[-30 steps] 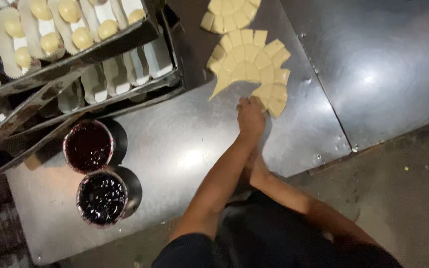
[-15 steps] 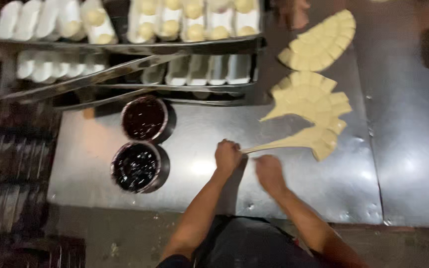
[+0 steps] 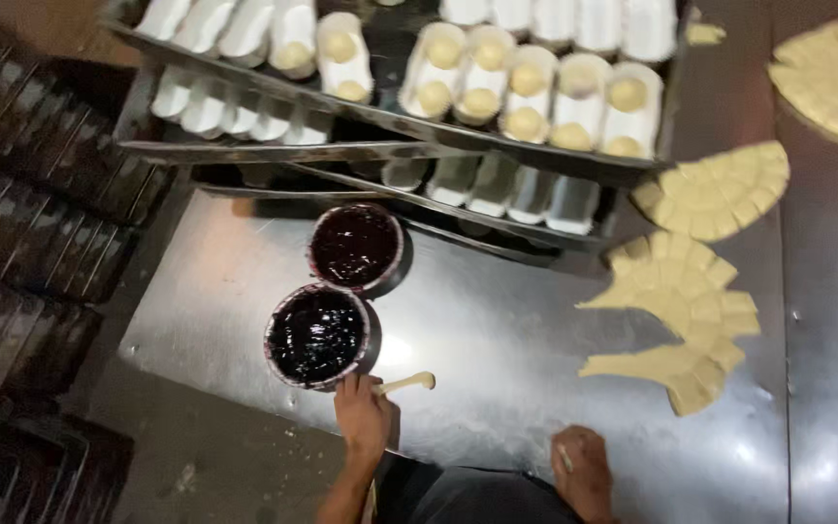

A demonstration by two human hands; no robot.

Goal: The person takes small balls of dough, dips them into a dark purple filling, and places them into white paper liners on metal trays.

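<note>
Left hand point(image 3: 363, 415) by the near jam bowl point(image 3: 316, 335)
It pinched a pale spatula point(image 3: 405, 383), light and stiff, best gripped at its handle, just beside that bowl; right hand point(image 3: 582, 471) pressed flat on the steel table point(image 3: 497, 340).

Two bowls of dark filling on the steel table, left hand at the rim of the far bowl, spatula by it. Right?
Not quite. The head view shows the left hand at the rim of the near bowl, not the far bowl. The rest holds: both bowls on the steel table, spatula by the hand.

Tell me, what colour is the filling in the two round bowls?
Very dark purple, almost black and glossy, in both bowls; the head view shows it.
</note>
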